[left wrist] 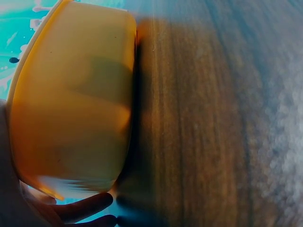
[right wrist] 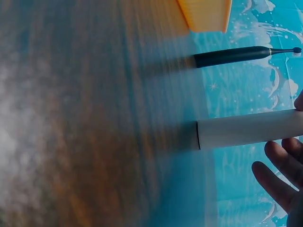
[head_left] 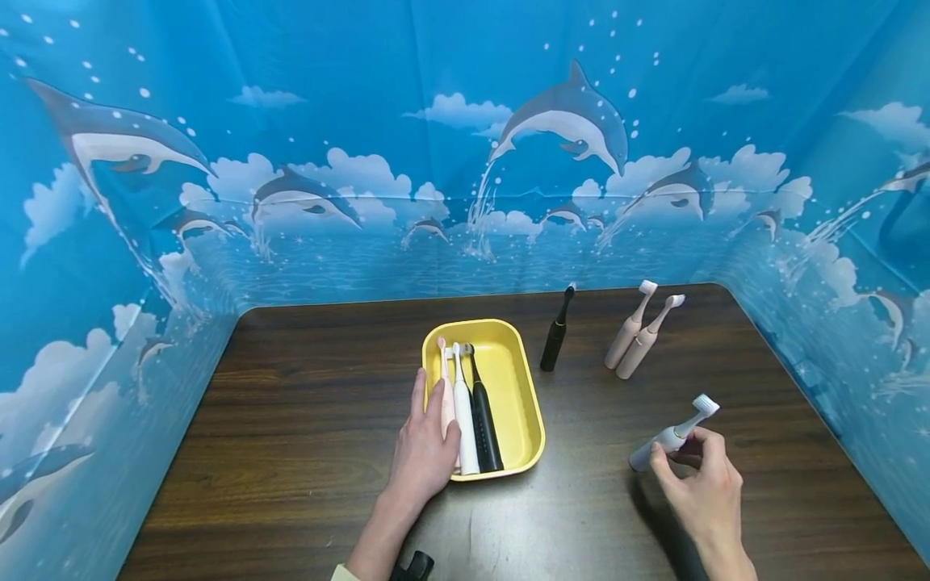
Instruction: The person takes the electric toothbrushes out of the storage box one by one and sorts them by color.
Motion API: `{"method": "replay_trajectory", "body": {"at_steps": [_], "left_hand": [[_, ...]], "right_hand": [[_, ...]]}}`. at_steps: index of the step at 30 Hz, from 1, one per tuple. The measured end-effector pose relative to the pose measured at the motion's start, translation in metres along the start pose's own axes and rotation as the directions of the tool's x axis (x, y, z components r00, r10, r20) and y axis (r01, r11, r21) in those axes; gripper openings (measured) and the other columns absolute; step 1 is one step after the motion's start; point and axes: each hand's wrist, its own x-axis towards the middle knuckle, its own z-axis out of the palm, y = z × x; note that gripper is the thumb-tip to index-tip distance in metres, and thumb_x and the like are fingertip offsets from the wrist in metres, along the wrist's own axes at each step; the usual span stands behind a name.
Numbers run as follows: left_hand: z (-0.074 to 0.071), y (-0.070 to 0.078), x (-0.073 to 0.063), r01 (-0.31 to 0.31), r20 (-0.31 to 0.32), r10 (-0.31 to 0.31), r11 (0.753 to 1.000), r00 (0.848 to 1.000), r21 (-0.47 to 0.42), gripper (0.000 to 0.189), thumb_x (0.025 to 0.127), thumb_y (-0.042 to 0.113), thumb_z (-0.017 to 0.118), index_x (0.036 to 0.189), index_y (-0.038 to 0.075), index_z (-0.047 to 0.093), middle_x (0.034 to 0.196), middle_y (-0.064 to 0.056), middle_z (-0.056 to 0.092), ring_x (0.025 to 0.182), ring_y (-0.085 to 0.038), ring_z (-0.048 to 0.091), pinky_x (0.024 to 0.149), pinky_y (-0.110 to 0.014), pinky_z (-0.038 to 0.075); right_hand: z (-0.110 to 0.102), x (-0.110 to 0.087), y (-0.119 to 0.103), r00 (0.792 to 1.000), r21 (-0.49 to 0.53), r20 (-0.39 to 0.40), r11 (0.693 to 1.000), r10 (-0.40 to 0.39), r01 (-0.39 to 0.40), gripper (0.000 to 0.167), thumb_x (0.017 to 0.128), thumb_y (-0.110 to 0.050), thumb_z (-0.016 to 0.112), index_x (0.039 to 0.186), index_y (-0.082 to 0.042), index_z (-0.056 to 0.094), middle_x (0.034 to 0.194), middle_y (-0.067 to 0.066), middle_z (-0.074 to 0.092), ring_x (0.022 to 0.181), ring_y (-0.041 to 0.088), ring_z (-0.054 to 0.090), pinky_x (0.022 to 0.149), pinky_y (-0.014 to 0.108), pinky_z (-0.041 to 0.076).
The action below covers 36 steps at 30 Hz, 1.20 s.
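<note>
My left hand [head_left: 425,452] holds the near left side of a yellow tray [head_left: 534,420], thumb over the rim and fingers along the outer wall. In the left wrist view the tray's wall [left wrist: 75,94] fills much of the picture. Inside the tray lie a pink toothbrush [head_left: 446,407], a white toothbrush [head_left: 463,420] and a black toothbrush [head_left: 485,428], side by side, heads away from me. On the right, my right hand [head_left: 705,484] pinches a pale grey electric toothbrush [head_left: 664,444] by its handle, head up. Whether its base touches the table I cannot tell.
Behind the tray's right side a black toothbrush [head_left: 555,339] stands upright. Two pinkish-beige toothbrushes, a left one [head_left: 626,335] and a right one [head_left: 639,351], stand close together farther right. A dolphin-print curtain [head_left: 465,242] surrounds the dark wooden table [head_left: 312,420].
</note>
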Motion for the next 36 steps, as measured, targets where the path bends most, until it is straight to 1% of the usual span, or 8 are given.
{"method": "replay_trajectory", "body": {"at_steps": [4,9,12,17,21,27,32,36], "left_hand": [[-0.001,0.000,0.000,-0.002,0.000,0.002,1.000,1.000,0.000,0.065,0.093,0.017,0.065,0.154,0.006,0.044,0.168,-0.017,0.018,0.100,-0.047,0.065,0.083,-0.059,0.051],[-0.001,-0.001,0.000,-0.001,-0.001,0.001,1.000,1.000,0.000,0.065,0.093,0.016,0.065,0.154,0.005,0.045,0.168,-0.016,0.018,0.103,-0.047,0.065,0.084,-0.059,0.051],[-0.001,0.000,0.000,0.004,0.001,-0.004,1.000,1.000,0.001,0.065,0.093,0.017,0.065,0.154,0.006,0.044,0.168,-0.016,0.017,0.103,-0.047,0.064,0.084,-0.059,0.051],[-0.002,0.000,0.000,0.012,0.007,-0.012,1.000,1.000,0.003,0.065,0.093,0.017,0.065,0.154,0.006,0.044,0.168,-0.017,0.017,0.105,-0.048,0.064,0.084,-0.060,0.051],[-0.001,0.001,0.000,0.011,0.005,-0.011,1.000,1.000,0.002,0.065,0.093,0.017,0.065,0.154,0.006,0.044,0.168,-0.017,0.018,0.106,-0.049,0.063,0.085,-0.061,0.050],[-0.001,0.001,0.000,0.007,0.004,-0.007,1.000,1.000,-0.002,0.065,0.093,0.017,0.064,0.154,0.006,0.044,0.168,-0.017,0.017,0.106,-0.049,0.063,0.085,-0.061,0.050],[-0.001,0.001,0.000,0.013,0.009,-0.013,1.000,1.000,0.000,0.065,0.094,0.017,0.064,0.154,0.006,0.044,0.168,-0.016,0.016,0.106,-0.048,0.063,0.085,-0.061,0.050],[-0.002,0.000,0.000,0.012,0.008,-0.012,1.000,1.000,-0.001,0.065,0.093,0.017,0.064,0.154,0.006,0.044,0.168,-0.017,0.017,0.105,-0.048,0.064,0.085,-0.060,0.050]], "right_hand": [[0.001,0.000,0.000,1.000,-0.038,0.000,0.999,-0.022,0.022,0.042,0.068,-0.002,0.079,0.103,0.009,0.059,0.082,0.013,0.071,0.070,0.001,0.064,0.065,0.012,0.047],[0.001,0.000,-0.001,1.000,-0.067,0.006,0.997,-0.025,0.025,0.041,0.068,-0.004,0.079,0.102,0.007,0.059,0.081,0.013,0.071,0.066,0.012,0.066,0.065,0.014,0.046],[0.000,0.000,-0.001,1.000,-0.071,0.010,0.997,-0.019,0.019,0.041,0.069,-0.004,0.080,0.102,0.007,0.060,0.082,0.014,0.071,0.066,0.011,0.066,0.065,0.013,0.046],[-0.001,-0.001,0.000,1.000,-0.041,-0.001,0.999,-0.017,0.017,0.048,0.066,-0.005,0.084,0.106,0.008,0.061,0.084,0.013,0.071,0.073,-0.008,0.060,0.067,0.011,0.045],[-0.002,-0.001,0.000,0.999,0.018,-0.029,1.000,-0.014,0.014,0.055,0.063,0.000,0.086,0.110,0.011,0.060,0.086,0.007,0.068,0.078,-0.016,0.055,0.070,0.007,0.045],[-0.002,0.002,-0.003,0.995,0.148,-0.098,0.989,0.020,-0.006,0.060,0.062,0.009,0.084,0.116,0.018,0.058,0.103,-0.013,0.061,0.085,-0.009,0.058,0.077,0.006,0.046],[-0.009,0.009,-0.015,0.983,0.302,-0.176,0.953,0.057,-0.001,0.060,0.074,0.009,0.078,0.125,0.024,0.049,0.115,-0.007,0.062,0.097,0.003,0.063,0.087,0.013,0.047],[-0.015,0.018,-0.035,0.956,0.430,-0.282,0.901,0.077,0.054,0.062,0.081,0.000,0.080,0.128,0.023,0.047,0.122,0.003,0.060,0.109,0.014,0.061,0.098,0.021,0.044]]}}
